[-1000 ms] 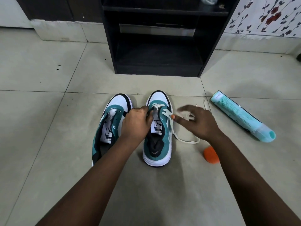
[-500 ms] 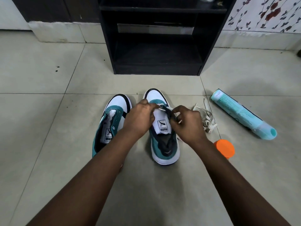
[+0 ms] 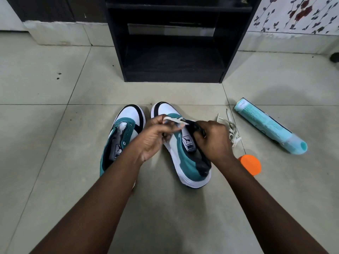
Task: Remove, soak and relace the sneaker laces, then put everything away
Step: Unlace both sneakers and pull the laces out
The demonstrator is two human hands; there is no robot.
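Observation:
Two teal, white and black sneakers lie on the tiled floor. The left sneaker (image 3: 126, 132) has no lace. The right sneaker (image 3: 185, 162) is tipped onto its side. My left hand (image 3: 156, 136) pinches a white lace (image 3: 173, 119) over its front eyelets. My right hand (image 3: 212, 140) grips the sneaker's dark eyelet edge near the tongue. A loose heap of white lace (image 3: 232, 129) lies on the floor just right of my right hand.
A black open shelf unit (image 3: 172, 39) stands straight ahead against the wall. A teal spray can (image 3: 269, 127) lies on its side at the right. An orange cap (image 3: 250, 164) sits near my right wrist.
My right hand left the loose lace on the floor and took hold of the right sneaker's eyelet edge. The sneaker has tipped over to its side and turned.

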